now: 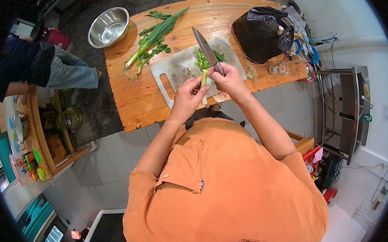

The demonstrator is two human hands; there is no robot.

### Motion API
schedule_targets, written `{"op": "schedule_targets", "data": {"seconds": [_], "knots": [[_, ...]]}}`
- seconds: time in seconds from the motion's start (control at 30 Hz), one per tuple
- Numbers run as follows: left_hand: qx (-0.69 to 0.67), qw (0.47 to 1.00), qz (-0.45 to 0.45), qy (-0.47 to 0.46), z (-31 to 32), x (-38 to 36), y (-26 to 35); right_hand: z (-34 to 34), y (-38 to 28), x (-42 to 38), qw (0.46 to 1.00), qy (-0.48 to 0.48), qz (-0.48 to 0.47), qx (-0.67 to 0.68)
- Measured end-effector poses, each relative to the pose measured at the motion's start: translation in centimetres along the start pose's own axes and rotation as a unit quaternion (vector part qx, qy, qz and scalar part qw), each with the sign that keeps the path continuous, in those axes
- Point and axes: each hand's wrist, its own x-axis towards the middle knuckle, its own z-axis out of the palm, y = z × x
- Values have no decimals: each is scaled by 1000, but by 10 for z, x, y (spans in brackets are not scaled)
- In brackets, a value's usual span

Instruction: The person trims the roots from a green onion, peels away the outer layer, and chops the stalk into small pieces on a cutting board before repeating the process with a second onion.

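My left hand [187,97] is closed around a short green onion stalk [204,79], pale at its lower end and green at the top. In my right hand [230,82] is a kitchen knife [204,46], gripped by its dark handle with the blade pointing up and away to the left. My right fingertips meet the top of the stalk. Both hands are over the near edge of a white cutting board [159,71]. Chopped green onion [202,60] lies on the board behind the knife. Farther left, whole green onions [158,36] with roots rest on the wooden table [131,104].
A steel bowl [109,27] stands at the table's far left corner. On the right are a black plastic bag [257,36] and a glass jar [280,68]. Another person in jeans [70,70] stands at the left beside a wooden shelf [44,137]. A metal rack [353,112] is at right.
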Motion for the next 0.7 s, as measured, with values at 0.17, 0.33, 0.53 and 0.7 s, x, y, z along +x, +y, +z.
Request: {"op": "schedule_targets", "data": {"seconds": [0.17, 0.33, 0.53, 0.7], "knots": [[48, 999, 12, 10, -2, 0, 9, 1, -5, 0, 999, -12, 14, 30], [18, 999, 36, 29, 0, 0, 4, 4, -4, 1, 999, -19, 19, 47], [15, 998, 41, 55, 0, 1, -3, 6, -6, 1, 998, -25, 17, 53], [76, 992, 71, 72, 4, 0, 3, 6, -9, -1, 998, -22, 22, 47]]}}
